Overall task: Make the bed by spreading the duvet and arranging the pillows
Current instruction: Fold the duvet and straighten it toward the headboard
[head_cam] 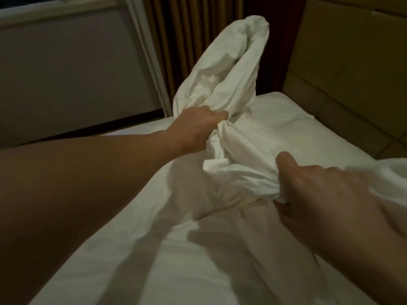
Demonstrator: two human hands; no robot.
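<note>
1. The bed fills the lower half of the view, from about 6 o'clock up to the centre, under a white sheet with soft creases.
2. A grey wall takes up the 10 o'clock area, with brown pleated curtains at 12 o'clock beside it.
3. A tan padded headboard stands at 2 o'clock, against the far end of the bed.
4. The duvet, white and bunched, rises in a tall crumpled fold from the centre toward 12 o'clock; more of it trails down toward 3 o'clock, between the two hands and past the right edge.
5. A white pillow lies flat at about 2 o'clock, just beside the headboard and partly behind the raised duvet.
6. The left hand, just left of centre, has its fingers curled tight around a gathered bunch of the duvet.
7. The right hand, at 4 o'clock, grips another bunch of the duvet, thumb on top and fingers wrapped under; it is somewhat blurred.
</note>
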